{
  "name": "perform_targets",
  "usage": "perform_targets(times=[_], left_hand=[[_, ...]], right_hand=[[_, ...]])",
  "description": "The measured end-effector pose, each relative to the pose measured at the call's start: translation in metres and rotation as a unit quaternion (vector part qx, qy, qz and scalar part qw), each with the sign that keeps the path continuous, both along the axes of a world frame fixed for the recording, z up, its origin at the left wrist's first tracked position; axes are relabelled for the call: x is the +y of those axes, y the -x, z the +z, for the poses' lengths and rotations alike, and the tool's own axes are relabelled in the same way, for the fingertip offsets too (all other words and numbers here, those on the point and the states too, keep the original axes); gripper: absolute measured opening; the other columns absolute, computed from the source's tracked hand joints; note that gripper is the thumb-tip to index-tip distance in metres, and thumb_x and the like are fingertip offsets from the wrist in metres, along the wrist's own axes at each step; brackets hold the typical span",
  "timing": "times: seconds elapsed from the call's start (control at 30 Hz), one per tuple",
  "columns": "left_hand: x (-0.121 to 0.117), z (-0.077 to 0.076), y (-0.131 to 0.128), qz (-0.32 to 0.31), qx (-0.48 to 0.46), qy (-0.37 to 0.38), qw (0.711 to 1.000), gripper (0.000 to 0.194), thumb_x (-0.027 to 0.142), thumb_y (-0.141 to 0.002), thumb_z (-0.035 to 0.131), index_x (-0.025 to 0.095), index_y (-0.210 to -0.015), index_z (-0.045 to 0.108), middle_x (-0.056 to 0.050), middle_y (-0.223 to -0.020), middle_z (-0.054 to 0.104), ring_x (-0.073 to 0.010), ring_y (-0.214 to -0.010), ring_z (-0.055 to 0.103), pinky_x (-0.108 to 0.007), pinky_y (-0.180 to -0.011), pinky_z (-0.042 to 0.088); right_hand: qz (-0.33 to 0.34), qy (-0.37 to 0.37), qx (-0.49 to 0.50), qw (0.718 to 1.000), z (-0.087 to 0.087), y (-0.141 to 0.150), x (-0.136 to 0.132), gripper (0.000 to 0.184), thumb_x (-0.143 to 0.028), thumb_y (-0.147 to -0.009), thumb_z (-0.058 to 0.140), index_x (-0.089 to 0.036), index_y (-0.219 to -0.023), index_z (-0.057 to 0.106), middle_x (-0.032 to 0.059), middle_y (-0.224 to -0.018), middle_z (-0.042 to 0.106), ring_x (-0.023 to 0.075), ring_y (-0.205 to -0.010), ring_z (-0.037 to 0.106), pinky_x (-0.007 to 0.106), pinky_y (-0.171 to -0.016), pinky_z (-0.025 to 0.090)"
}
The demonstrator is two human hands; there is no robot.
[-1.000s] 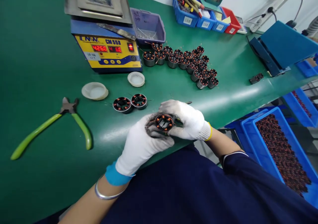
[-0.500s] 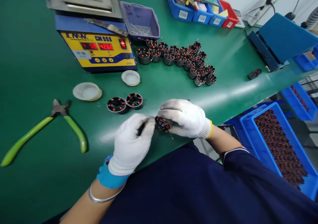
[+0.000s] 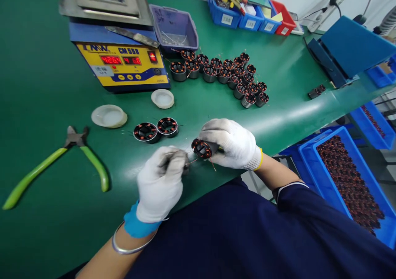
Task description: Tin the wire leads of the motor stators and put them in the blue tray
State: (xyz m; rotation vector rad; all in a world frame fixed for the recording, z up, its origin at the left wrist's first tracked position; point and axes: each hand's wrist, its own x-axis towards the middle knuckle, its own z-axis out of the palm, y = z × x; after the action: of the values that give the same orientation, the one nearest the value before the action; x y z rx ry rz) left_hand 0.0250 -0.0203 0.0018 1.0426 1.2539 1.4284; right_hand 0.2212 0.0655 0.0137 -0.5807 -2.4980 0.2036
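Note:
My right hand (image 3: 230,143), in a white glove, is closed around a black motor stator (image 3: 202,149) with copper windings, its open end facing left. Thin copper wires stick out of the stator. Just left of it, my gloved left hand (image 3: 163,176) is pinched, its dark-stained fingertips on a thin copper wire (image 3: 192,162) that runs toward the stator. Two more stators, a left one (image 3: 145,132) and a right one (image 3: 168,126), stand side by side on the green bench (image 3: 133,163), beyond my left hand.
Green-handled cutting pliers (image 3: 74,138) lie at left. Two white dishes (image 3: 109,116) (image 3: 162,99) sit before a yellow-fronted solder pot (image 3: 123,64). Several stators (image 3: 224,74) stand in a cluster at the back. A purple bin (image 3: 175,27) is behind them. A blue crate (image 3: 346,180) of dark parts is at right.
My left hand has drawn back left and down from the stator, and a wire now shows between them. The stator has turned to show more of its open end. The solder pot's digits differ.

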Motion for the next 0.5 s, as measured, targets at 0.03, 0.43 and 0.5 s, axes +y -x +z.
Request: perform_targets(times=[0.03, 0.43, 0.5], left_hand=[[-0.002, 0.001, 0.001, 0.034, -0.031, -0.030, 0.998, 0.019, 0.034, -0.091, 0.070, 0.022, -0.078, 0.063, 0.002, -0.070, 0.059, -0.0130, -0.060, 0.053, -0.029, -0.055, 0.042], [0.009, -0.009, 0.006, 0.121, 0.036, -0.006, 0.992, 0.018, 0.031, -0.090, 0.063, 0.021, -0.076, 0.057, 0.002, -0.063, 0.056, -0.0134, -0.054, 0.052, -0.027, -0.051, 0.044], [0.007, -0.009, 0.005, 0.122, 0.010, 0.004, 0.992, 0.017, 0.033, -0.089, 0.063, 0.021, -0.078, 0.058, 0.002, -0.064, 0.055, -0.0137, -0.053, 0.052, -0.027, -0.049, 0.043]], right_hand=[[0.001, -0.003, 0.005, 1.000, 0.001, 0.000, 0.001, 0.038, -0.039, -0.098, 0.052, -0.014, -0.126, 0.060, 0.0136, -0.114, 0.064, 0.0227, -0.106, 0.065, 0.036, -0.090, 0.057], [-0.024, 0.048, -0.021, 0.998, 0.014, 0.010, 0.017, 0.042, -0.030, -0.084, 0.065, -0.013, -0.122, 0.059, 0.0122, -0.121, 0.061, 0.0242, -0.112, 0.062, 0.036, -0.094, 0.055], [-0.113, 0.079, -0.058, 0.989, 0.023, 0.021, 0.038, 0.051, -0.026, -0.075, 0.071, -0.014, -0.122, 0.058, 0.0109, -0.131, 0.057, 0.0256, -0.116, 0.061, 0.038, -0.096, 0.054]])
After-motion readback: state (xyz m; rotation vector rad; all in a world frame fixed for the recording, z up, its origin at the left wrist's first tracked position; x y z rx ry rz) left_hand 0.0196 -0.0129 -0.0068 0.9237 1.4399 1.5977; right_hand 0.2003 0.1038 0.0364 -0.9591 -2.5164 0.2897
